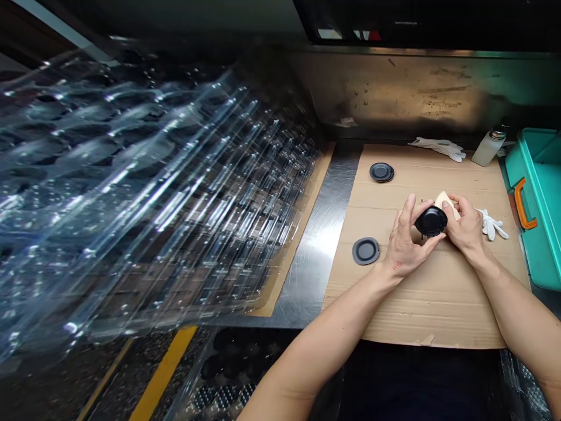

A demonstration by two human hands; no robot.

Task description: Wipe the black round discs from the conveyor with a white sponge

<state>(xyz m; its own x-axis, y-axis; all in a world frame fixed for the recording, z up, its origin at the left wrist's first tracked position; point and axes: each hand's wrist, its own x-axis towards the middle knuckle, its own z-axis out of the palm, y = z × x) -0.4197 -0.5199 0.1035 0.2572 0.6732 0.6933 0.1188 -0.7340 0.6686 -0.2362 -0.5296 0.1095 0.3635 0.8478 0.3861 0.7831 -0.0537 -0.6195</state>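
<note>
My left hand (407,242) grips a round, glossy black part (431,221) by its edge, between thumb and fingers, above the cardboard sheet (416,298). In my right hand (465,225) is a cream-coloured pad (444,200), pinched beside the part's right edge. A flat grey-black disc (366,251) lies on the cardboard left of my left hand. Farther back sit dark discs (381,172), apparently stacked.
Tall stacks of clear plastic trays (175,175) fill the left side. A teal box (541,234) with an orange handle stands at the right. White gloves (440,147) and a bottle (487,147) lie near the metal back wall (416,93); another glove (493,224) is beside my right hand.
</note>
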